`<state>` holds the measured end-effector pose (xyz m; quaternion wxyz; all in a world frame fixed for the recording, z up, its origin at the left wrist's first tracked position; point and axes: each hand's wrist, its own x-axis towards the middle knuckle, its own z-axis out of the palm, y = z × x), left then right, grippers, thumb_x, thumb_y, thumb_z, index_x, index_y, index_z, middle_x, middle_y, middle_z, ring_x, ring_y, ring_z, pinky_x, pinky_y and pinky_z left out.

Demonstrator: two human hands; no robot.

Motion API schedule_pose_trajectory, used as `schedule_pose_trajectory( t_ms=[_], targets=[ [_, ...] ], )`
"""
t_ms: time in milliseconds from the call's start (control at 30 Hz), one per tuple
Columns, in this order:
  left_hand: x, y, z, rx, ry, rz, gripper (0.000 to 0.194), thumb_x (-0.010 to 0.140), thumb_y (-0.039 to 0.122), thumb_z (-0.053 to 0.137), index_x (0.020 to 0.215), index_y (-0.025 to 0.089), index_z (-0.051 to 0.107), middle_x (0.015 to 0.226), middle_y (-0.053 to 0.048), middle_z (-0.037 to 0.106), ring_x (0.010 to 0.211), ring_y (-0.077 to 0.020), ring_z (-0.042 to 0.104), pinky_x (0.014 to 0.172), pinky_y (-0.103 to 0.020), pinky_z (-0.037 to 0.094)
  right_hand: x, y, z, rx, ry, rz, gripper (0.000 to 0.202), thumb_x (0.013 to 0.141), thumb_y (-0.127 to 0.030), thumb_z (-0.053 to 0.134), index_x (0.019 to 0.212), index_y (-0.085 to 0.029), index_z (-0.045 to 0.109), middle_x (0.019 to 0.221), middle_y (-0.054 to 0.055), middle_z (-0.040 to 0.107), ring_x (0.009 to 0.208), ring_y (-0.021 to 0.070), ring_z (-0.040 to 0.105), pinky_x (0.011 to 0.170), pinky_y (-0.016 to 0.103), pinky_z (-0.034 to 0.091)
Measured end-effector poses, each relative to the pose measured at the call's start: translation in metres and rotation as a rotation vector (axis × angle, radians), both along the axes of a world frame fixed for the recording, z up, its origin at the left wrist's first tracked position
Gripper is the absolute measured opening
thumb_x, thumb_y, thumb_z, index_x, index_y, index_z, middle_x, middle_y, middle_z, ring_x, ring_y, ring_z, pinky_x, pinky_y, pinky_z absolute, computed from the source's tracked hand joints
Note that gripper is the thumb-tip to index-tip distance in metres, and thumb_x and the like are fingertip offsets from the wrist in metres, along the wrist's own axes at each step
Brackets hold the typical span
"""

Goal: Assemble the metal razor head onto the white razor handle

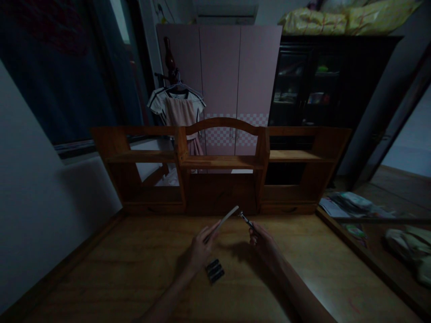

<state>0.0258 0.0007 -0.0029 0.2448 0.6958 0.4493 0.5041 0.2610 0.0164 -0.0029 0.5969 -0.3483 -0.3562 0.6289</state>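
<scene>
My left hand (pixel 201 243) is closed around the dark lower end of a long, thin strip (pixel 230 213), pale and slightly curved towards its top. Its exact kind is too dim to tell. In my right hand (pixel 263 240) is a razor (pixel 248 221), gripped by its dark handle, with the small shiny head pointing up and left. The razor head is close to the strip's upper tip, with a narrow gap between them. On the wooden desk (pixel 161 269), just below and between the hands, lies a small black pack (pixel 214 271) with several dark segments.
A wooden shelf unit (pixel 222 162) stands along the desk's far edge. A white wall (pixel 33 179) borders the left side. Papers and bags (pixel 357 204) lie beyond the right edge. Farther back are hanging clothes (pixel 180 107), a pink wardrobe (pixel 220 67) and a dark cabinet (pixel 357 80).
</scene>
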Motion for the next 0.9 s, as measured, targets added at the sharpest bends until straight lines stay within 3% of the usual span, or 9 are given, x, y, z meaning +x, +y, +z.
schedule_pose_trajectory(
  t_ms=[267, 500, 900],
  targets=[
    [-0.0034, 0.0027, -0.0016, -0.065, 0.035, 0.034, 0.035, 0.089, 0.035, 0.049, 0.119, 0.023, 0.061, 0.117, -0.007, 0.064, 0.105, -0.0194, 0.06, 0.093, -0.033, 0.046, 0.0023, 0.0036, -0.0067, -0.057, 0.016, 0.031, 0.034, 0.064, -0.04, 0.078, 0.085, -0.016, 0.067, 0.065, 0.0, 0.059, 0.047, 0.0063, 0.047, 0.042, 0.018, 0.035],
    [-0.0032, 0.0002, -0.0002, -0.054, 0.038, -0.019, 0.035, 0.089, 0.034, 0.049, 0.121, 0.023, 0.06, 0.114, -0.007, 0.065, 0.104, -0.0194, 0.06, 0.092, -0.033, 0.046, 0.0028, 0.0012, -0.0054, -0.053, 0.013, 0.03, 0.033, 0.064, -0.04, 0.077, 0.084, -0.016, 0.066, 0.065, -0.001, 0.06, 0.047, 0.007, 0.047, 0.043, 0.019, 0.036],
    [0.001, -0.0036, 0.0033, -0.035, -0.051, -0.01, 0.036, 0.088, 0.035, 0.05, 0.119, 0.02, 0.062, 0.117, -0.008, 0.064, 0.108, -0.0207, 0.059, 0.096, -0.037, 0.045, 0.0007, -0.0004, -0.0037, -0.058, 0.171, 0.066, 0.027, 0.068, -0.039, 0.076, 0.084, -0.02, 0.065, 0.069, -0.003, 0.058, 0.049, 0.0047, 0.044, 0.044, 0.017, 0.036]
  ],
)
